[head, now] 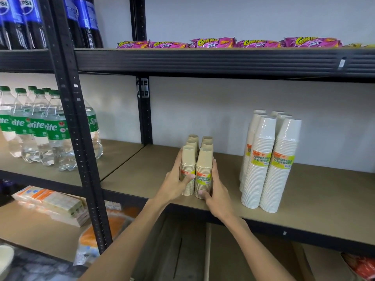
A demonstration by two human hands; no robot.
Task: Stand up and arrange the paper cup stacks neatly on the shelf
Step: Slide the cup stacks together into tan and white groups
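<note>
shelf | tan cup stacks upright, front edge, clustered (six in two rows) | left hand, right hand clasp cluster's sides | white cup stacks upright, apart to right

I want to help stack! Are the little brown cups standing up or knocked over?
Standing up. The short tan paper cup stacks sit upright, bases on top, on the brown shelf board, held between both hands.

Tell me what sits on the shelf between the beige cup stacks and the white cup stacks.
Nothing: in the head view, only bare shelf board separates the beige cup stacks from the white cup stacks.
</note>
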